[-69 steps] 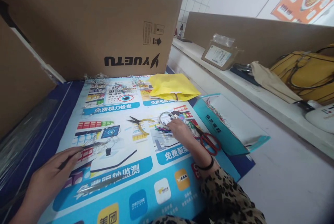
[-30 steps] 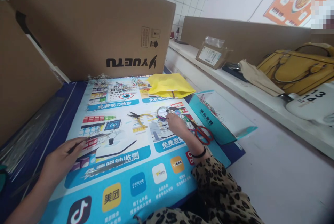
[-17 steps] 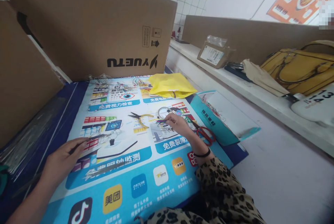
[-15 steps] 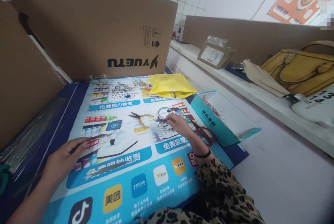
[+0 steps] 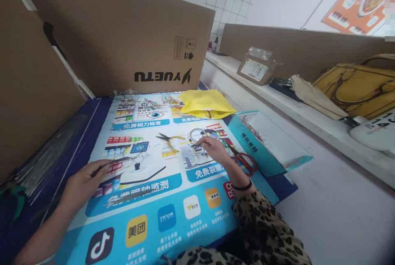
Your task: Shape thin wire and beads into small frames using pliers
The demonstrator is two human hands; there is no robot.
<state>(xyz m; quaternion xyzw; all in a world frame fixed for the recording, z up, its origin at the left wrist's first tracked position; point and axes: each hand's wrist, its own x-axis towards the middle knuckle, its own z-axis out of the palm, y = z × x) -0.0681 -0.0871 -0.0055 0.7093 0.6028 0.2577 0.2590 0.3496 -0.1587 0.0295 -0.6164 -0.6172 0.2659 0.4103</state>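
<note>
Left hand (image 5: 82, 182) at left edge of printed poster (image 5: 173, 160), its fingers pinching a slender dark tool (image 5: 121, 159), right hand (image 5: 215, 149) toward the right edge, fingertips pinching thin wires (image 5: 195, 146) beside a clear ring (image 5: 191, 133), yellow-handled pliers (image 5: 169, 138) between the 2 hands, red-handled scissors (image 5: 237, 156) near the right edge.

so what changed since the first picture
The coloured cords that spread left of the right hand now show only as a small bunch in its grip. The view shifted, bringing teal handles in at left. The left hand still holds a dark tool; pliers, scissors and yellow bag stayed put.
</note>
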